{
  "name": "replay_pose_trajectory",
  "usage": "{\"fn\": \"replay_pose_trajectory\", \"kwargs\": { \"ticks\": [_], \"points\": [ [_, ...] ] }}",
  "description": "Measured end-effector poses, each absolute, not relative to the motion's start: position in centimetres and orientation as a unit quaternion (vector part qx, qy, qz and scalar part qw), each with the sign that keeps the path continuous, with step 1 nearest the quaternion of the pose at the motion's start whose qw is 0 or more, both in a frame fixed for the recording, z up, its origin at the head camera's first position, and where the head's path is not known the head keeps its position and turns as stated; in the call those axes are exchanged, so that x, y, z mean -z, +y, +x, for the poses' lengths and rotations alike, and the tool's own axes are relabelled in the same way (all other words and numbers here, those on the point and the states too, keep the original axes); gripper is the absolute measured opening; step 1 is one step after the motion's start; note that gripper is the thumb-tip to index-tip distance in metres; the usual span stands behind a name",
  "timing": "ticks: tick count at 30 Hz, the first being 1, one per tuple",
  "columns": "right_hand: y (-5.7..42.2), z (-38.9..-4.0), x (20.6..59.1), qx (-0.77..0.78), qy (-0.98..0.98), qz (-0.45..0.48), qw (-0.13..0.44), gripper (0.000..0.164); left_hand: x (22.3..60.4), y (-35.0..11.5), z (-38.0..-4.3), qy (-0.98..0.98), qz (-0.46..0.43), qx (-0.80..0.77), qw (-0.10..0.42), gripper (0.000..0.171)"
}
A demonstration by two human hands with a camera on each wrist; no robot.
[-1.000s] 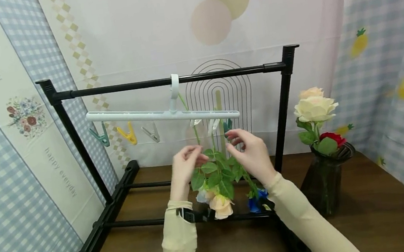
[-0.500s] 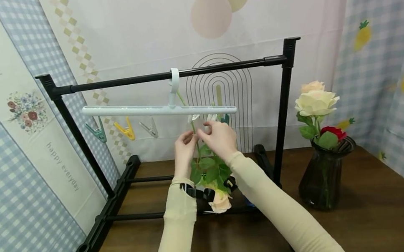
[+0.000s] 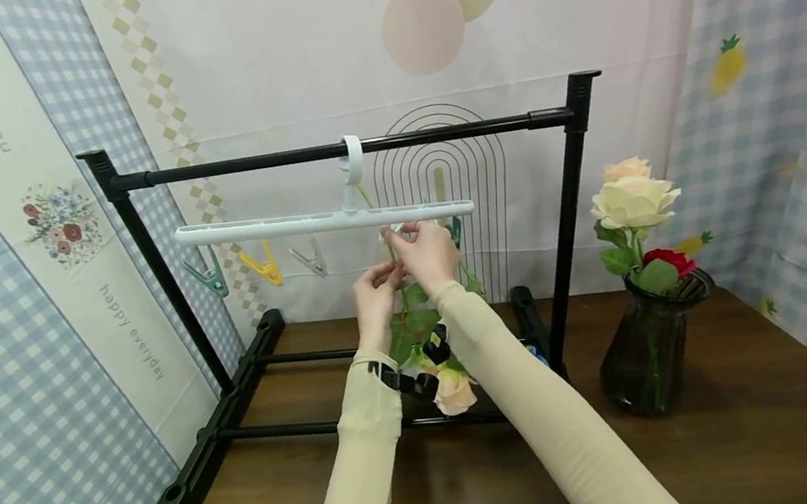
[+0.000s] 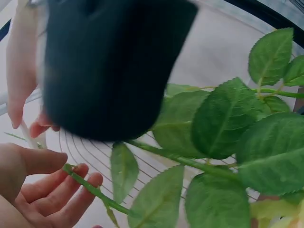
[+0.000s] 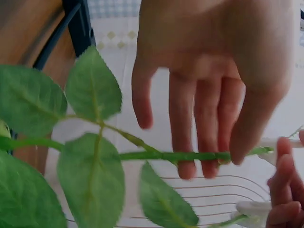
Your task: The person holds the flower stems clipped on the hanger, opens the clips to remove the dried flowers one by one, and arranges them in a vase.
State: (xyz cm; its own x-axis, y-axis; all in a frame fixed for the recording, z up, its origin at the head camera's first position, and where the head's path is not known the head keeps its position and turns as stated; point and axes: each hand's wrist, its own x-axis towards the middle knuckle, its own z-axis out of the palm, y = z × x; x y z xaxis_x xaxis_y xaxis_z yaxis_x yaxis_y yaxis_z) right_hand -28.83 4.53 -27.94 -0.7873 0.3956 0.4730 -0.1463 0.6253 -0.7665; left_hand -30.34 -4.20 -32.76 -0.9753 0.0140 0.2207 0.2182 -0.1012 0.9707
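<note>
In the head view, a pale blue hanger [image 3: 272,227] hangs from the rack's black top bar. Beneath its right half my left hand [image 3: 378,301] pinches a green rose stem [image 5: 185,156] between thumb and fingers, as the right wrist view shows. Just above, my right hand [image 3: 428,253] pinches a white clothespin [image 4: 29,137] at the stem's end. Leaves [image 4: 223,118] spread along the stem, and a peach rose [image 3: 454,393] hangs head down below, partly covered by the wrist camera. Another white clip [image 5: 254,207] holds a second stem beside it.
A green clothespin [image 3: 206,274], a yellow one [image 3: 261,265] and a white one [image 3: 309,258] dangle at the hanger's left. A dark-green clip [image 3: 456,231] is at its right end. A dark glass vase [image 3: 646,357] of roses stands right of the black rack [image 3: 572,223].
Both hands came together on one stem; the right hand moved left, then up to the white clothespin. The hanger, tilted down to the right before, now lies level.
</note>
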Motion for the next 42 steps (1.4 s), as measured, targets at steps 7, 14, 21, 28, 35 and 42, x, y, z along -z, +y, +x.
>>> {"fn": "replay_pose_trajectory", "kwargs": {
  "ticks": [7,14,21,28,35,42],
  "points": [
    [4.4,-29.2,28.9,-0.495,-0.793,-0.067,0.349,0.039,33.5,-3.8,-30.2,-0.676,-0.081,0.726,0.095,0.021],
    [4.6,-29.0,29.7,-0.496,-0.778,-0.068,0.379,0.036,33.9,-3.7,-29.9,-0.709,-0.076,0.696,0.086,0.022],
    [4.4,-29.0,29.9,-0.491,-0.773,-0.063,0.397,0.032,33.9,-3.8,-29.7,-0.72,-0.079,0.684,0.084,0.023],
    [4.3,-29.0,29.8,-0.501,-0.773,-0.058,0.386,0.034,34.1,-4.2,-29.6,-0.702,-0.087,0.703,0.077,0.023],
    [4.2,-29.2,29.4,-0.525,-0.756,-0.051,0.387,0.032,33.5,-5.0,-29.5,-0.7,-0.08,0.703,0.094,0.021],
    [4.4,-29.6,28.9,-0.519,-0.759,-0.059,0.388,0.033,33.2,-6.2,-29.8,-0.679,-0.059,0.728,0.08,0.023]
  ]
}}
